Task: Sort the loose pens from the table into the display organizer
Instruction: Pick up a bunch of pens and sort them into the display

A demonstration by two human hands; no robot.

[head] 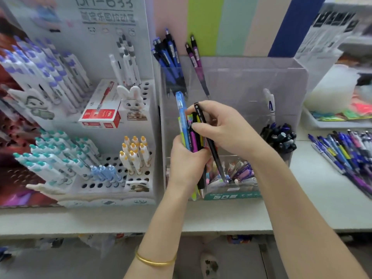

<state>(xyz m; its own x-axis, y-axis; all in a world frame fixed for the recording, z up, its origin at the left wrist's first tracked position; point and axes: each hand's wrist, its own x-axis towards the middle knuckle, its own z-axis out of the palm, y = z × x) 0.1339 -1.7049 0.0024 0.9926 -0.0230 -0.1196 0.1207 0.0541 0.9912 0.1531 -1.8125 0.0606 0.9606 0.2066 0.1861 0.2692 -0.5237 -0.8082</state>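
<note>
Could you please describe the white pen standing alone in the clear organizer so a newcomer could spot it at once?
Find the clear organizer in the centre. On its right side, just above a bunch of dark pens, the white pen stands by itself. Its neighbours are dark blue or black; it alone is white with a blue mark.

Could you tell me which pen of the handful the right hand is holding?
The slim black pen, pinched by the right hand and tilted apart from the rest; the blue, pink and yellow bundle stands upright in the left hand.
</note>
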